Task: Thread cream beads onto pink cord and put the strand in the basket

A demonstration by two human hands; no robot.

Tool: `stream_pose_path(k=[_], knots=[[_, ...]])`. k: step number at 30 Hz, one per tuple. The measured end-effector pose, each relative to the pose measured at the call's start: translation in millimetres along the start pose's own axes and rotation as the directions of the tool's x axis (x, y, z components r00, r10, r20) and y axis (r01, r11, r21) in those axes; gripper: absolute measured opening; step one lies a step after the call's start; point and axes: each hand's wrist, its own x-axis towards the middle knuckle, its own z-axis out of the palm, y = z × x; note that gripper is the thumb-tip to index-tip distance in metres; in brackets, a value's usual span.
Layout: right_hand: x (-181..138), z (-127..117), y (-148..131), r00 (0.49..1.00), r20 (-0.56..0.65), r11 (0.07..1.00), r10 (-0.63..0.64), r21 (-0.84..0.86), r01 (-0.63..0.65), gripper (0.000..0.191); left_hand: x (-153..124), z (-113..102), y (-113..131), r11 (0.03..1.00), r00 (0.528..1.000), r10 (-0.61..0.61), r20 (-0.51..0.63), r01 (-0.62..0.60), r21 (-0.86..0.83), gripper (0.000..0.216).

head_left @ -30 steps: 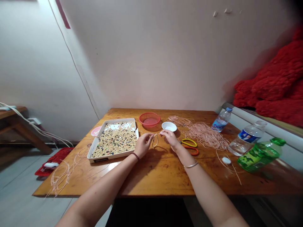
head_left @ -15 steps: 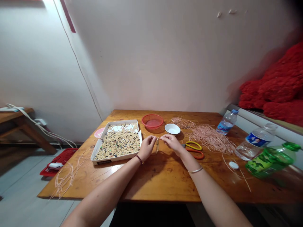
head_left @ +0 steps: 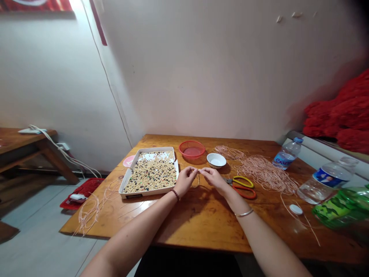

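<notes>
My left hand (head_left: 185, 181) and my right hand (head_left: 213, 179) meet fingertip to fingertip just above the table, both closed in a pinch. Between them hangs a short beaded string (head_left: 198, 181) of pale beads; its upper end disappears into the fingertips, so the exact grip is partly hidden. Left of my left hand stands a white tray (head_left: 150, 193) of small beads, mostly cream with black and a few coloured ones. Close to my right wrist lie scissors (head_left: 244, 187) with one yellow and one orange-red handle.
Behind my hands are a red plastic basket (head_left: 191, 149) and a white bowl (head_left: 216, 160). Pink cord (head_left: 263, 171) lies heaped at the right, with more cord (head_left: 92, 211) at the left edge. Bottles (head_left: 288, 153) and a white cap (head_left: 296, 209) are at the right.
The whole view has shifted, so everything appears farther right. My fingertips have come closer together, and less of the beaded string shows between them.
</notes>
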Motion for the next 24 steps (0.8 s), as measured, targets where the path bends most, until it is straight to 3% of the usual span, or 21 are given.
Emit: stream_pose_path(k=[16, 24], knots=[[-0.7, 3.1, 2.6, 0.992, -0.067, 0.984, 0.11, 0.149, -0.099, 0.042, -1.3, 0.8, 1.6, 0.999, 0.999, 0.036, 0.007, -0.036, 0.037, 0.037], [-0.3, 1.4, -2.3, 0.993, -0.08, 0.991, 0.081, 0.112, -0.071, 0.032, -10.0, -0.9, 7.9, 0.964, 0.992, 0.117, 0.042, -0.124, 0.234, 0.027]])
